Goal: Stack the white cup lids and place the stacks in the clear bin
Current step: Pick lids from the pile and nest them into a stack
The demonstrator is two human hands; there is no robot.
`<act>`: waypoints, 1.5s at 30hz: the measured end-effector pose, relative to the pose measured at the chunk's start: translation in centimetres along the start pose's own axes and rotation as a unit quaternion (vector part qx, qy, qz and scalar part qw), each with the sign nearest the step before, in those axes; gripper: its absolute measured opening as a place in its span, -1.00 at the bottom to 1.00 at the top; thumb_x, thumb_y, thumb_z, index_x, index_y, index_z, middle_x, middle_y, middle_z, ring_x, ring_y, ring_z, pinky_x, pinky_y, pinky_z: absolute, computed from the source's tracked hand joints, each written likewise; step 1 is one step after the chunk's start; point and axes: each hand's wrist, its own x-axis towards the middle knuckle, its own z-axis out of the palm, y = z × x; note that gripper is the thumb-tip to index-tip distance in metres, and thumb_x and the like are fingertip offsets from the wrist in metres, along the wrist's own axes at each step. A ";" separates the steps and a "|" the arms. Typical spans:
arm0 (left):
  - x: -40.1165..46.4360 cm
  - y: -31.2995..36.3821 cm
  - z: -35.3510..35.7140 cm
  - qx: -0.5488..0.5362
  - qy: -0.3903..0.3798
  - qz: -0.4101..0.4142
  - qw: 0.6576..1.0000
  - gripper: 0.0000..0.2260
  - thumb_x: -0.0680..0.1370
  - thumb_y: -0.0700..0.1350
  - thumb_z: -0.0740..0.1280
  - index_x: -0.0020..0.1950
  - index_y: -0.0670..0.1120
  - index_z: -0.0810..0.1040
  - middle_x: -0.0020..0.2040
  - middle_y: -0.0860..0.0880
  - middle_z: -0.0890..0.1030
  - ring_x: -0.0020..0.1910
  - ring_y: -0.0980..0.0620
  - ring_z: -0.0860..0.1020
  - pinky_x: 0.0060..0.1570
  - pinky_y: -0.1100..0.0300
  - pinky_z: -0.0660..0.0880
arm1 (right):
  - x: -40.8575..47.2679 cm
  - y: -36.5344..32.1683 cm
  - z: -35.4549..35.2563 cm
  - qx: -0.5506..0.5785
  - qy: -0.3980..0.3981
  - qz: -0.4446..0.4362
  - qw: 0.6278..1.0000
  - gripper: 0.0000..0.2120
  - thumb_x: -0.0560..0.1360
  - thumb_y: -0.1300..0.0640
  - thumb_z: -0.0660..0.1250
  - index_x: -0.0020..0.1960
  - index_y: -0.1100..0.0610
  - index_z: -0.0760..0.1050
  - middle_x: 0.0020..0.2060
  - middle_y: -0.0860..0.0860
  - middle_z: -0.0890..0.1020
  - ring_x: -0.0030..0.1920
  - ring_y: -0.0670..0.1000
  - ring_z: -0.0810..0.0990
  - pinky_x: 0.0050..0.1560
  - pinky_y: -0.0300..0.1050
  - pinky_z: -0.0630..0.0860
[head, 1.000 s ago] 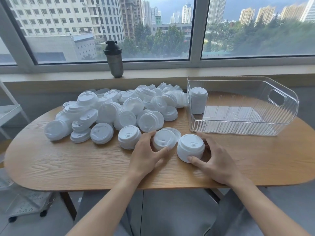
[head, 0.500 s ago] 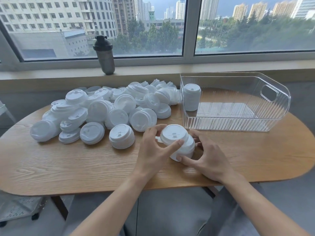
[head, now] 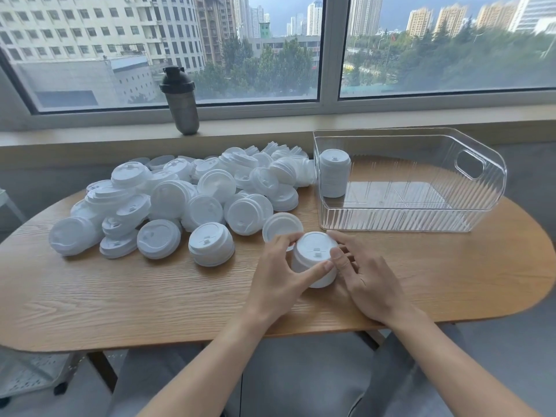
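Fingers (head: 313,270) of left hand (head: 276,278) and right hand (head: 368,276) curled around short stack of white plastic cup lids (head: 314,260), centre frame on wooden table (head: 150,296). Grown since a second ago; nearing transfer to clear ribbed plastic bin (head: 421,218), upper right.

Your short stack of white lids (head: 314,260) stands upright, top lid's sip tab facing up, just in front of the clear bin's (head: 391,219) near-left corner. A single lid (head: 281,225) lies flat, touching that stack on its far-left side, near the bin's front wall. The loose pile of white lids (head: 186,200), some nested, many tilted or on edge, spreads left of the bin, its far end touching the bin's left wall. One taller finished stack (head: 334,173) stands upright inside the bin, in its left end.
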 end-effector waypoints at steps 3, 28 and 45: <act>0.3 -0.1 -0.2 0.040 -0.015 0.009 0.999 -0.32 0.36 0.38 0.52 0.38 0.09 0.54 0.23 0.24 0.53 0.28 0.20 0.48 0.21 0.10 0.55 | 0.0 0.2 0.0 0.005 0.002 -0.004 1.000 -0.60 0.66 -0.21 0.14 0.44 -0.14 0.44 0.27 -0.24 0.57 0.21 -0.22 0.55 0.18 -0.11 0.54; 4.7 -3.2 -2.0 0.219 -0.023 -0.053 0.974 -0.18 0.44 0.25 0.51 0.57 -0.08 0.33 0.48 -0.05 0.45 0.49 -0.05 0.36 0.46 0.04 0.30 | 0.4 0.5 0.3 -0.045 0.047 0.039 0.997 -0.13 0.34 -0.24 0.56 0.52 -0.01 0.29 0.36 -0.14 0.50 0.34 -0.11 0.46 0.31 -0.20 0.40; 3.4 -2.1 -2.0 0.016 -0.039 0.074 0.996 -0.24 0.32 0.23 0.63 0.45 0.09 0.44 0.23 0.17 0.52 0.23 0.21 0.55 0.19 0.13 0.58 | 0.5 0.9 0.2 -0.036 0.019 0.028 0.999 -0.17 0.31 -0.32 0.52 0.48 -0.11 0.32 0.26 -0.17 0.55 0.24 -0.12 0.51 0.26 -0.03 0.51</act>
